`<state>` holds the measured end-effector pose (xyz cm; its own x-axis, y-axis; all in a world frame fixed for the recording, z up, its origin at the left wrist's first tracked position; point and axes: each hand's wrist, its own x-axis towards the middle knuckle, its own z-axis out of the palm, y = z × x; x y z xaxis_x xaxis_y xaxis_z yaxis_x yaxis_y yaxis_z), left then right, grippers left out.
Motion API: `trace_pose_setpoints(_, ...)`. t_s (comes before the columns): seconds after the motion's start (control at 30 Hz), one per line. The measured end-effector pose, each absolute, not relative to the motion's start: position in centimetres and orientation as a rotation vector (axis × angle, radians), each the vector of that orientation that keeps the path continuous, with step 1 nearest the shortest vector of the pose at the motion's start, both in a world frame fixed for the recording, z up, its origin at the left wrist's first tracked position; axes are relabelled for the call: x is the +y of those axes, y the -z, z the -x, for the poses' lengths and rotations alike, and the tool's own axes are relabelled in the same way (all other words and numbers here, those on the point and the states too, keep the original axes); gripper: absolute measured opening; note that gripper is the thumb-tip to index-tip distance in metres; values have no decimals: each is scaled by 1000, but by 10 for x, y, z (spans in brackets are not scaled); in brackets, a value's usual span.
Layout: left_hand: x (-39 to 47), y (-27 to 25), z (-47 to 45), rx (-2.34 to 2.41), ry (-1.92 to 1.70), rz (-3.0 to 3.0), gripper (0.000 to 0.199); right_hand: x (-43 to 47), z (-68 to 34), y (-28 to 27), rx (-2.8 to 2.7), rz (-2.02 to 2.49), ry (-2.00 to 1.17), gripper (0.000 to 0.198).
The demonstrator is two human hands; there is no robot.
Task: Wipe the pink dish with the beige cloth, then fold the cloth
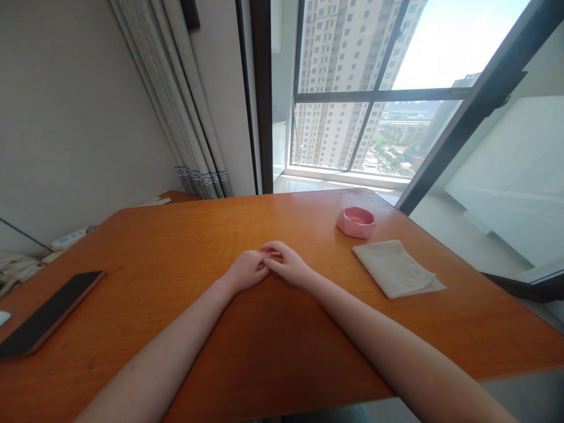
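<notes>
Two hands meet mid-table: our left hand (247,271) and right hand (288,264) rest on the orange wooden table (185,247), fingertips touching, loosely curled, holding nothing we can make out. A pink bowl (356,222) and folded cloth (396,269) lie to the right, well apart; a phone (48,314) lies far left.

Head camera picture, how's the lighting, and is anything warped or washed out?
Head view: daylight from the window lights the table evenly; sky at top right is washed out; faint sheen on the tabletop near the pink bowl; wide-angle lens bends the curtain and window frame; both hands look sharp.
</notes>
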<state>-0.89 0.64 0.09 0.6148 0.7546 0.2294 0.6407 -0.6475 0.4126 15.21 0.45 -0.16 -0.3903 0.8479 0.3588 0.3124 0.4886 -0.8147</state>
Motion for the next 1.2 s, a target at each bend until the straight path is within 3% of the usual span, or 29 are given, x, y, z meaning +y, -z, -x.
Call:
trace_pose_setpoints(0.07,7,-1,10,1179,-577,-2534,33,17,-174,-7,-1828,1067,-722,29)
trace_pose_setpoints(0.23,8,0,10,1172,-566,-2465,39,44,-269,-28,-1610,1796,189,53)
trace_pose_setpoints(0.3,8,0,10,1177,-574,-2439,38,48,-305,-26,-1450,2063,288,58)
trace_pose_setpoints(0.47,10,1,10,1194,-595,-2412,37,56,-344,-7,-1457,2272,126,66)
trace_pose_setpoints(0.8,11,3,11,1223,-614,-2424,37,60,-334,-4,-1535,2078,63,38)
trace_pose_setpoints(0.97,10,-3,10,1206,-881,-2570,15,49,-269,-18,-1763,1690,-50,25)
trace_pose_setpoints(1.1,6,-10,9,1187,-993,-2762,47,25,-207,-21,-1946,1372,-252,22)
trace_pose_setpoints(1.2,3,-14,10,1178,-872,-2894,43,8,-179,-19,-2000,1264,-361,22)
